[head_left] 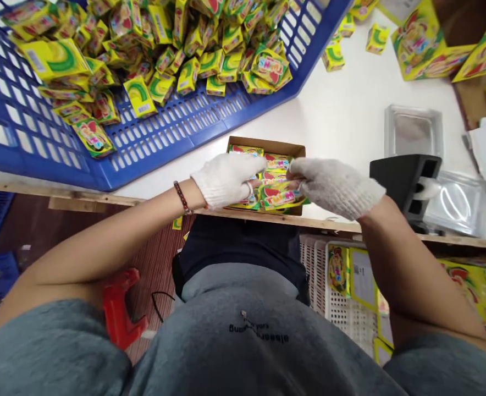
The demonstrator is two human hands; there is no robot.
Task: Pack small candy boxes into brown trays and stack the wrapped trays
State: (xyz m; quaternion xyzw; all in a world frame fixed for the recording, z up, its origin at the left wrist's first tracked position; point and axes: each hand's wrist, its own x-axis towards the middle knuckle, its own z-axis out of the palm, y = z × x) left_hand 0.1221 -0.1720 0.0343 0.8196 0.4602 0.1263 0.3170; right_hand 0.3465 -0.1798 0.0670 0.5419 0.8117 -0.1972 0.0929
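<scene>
A shallow cardboard carton (268, 141) at the table's near edge holds several small yellow-green boxes with watermelon pictures. My left hand (228, 179), in a white knit glove with bare fingertips, rests over the carton's left side. Its fingers stretch across the boxes, slightly apart. On the carton's right side, my right hand (336, 187), gloved the same way, has its fingers bent together at the end of a small printed box (282, 198) in the front row. Part of that grip is hidden behind the fingers.
A blue plastic crate (210, 115) heaped with similar small boxes stands behind. To the right are a black tape dispenser (403, 181), clear plastic containers (414, 129) and a large open yellow display carton (420, 44). Below the table edge sits a white basket (346, 313); a red stool (121, 308) stands left.
</scene>
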